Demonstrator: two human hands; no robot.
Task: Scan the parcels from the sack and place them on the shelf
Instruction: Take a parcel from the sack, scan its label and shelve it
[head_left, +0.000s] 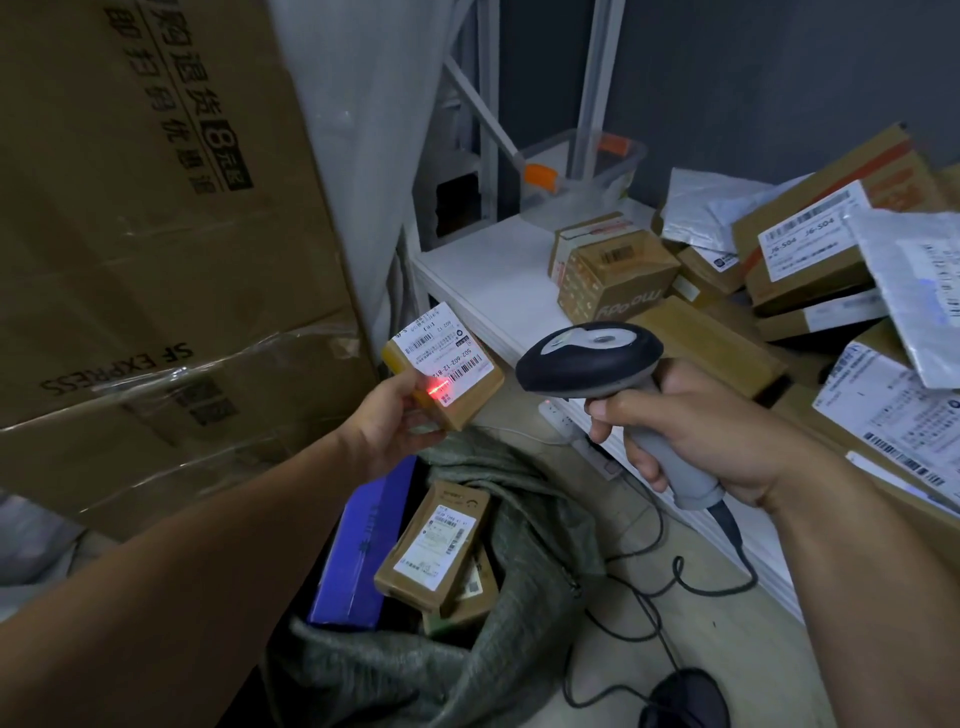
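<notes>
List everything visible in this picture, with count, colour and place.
held parcel: one, brown with white label, in left grip, red scan light on it
scanner: one, grey and black, in right grip
sack: one, grey-green, open on floor
sack parcels: at least three, two brown, one blue, inside sack
shelf: one, white, at right
shelf parcels: many, brown boxes and pale bags, piled on shelf
large cartons: count unclear, brown, at left
clear tub: one, orange clips, back of shelf
cable: one, black, from scanner to floor
left grip: one, holds held parcel
right grip: one, holds scanner handle
</notes>
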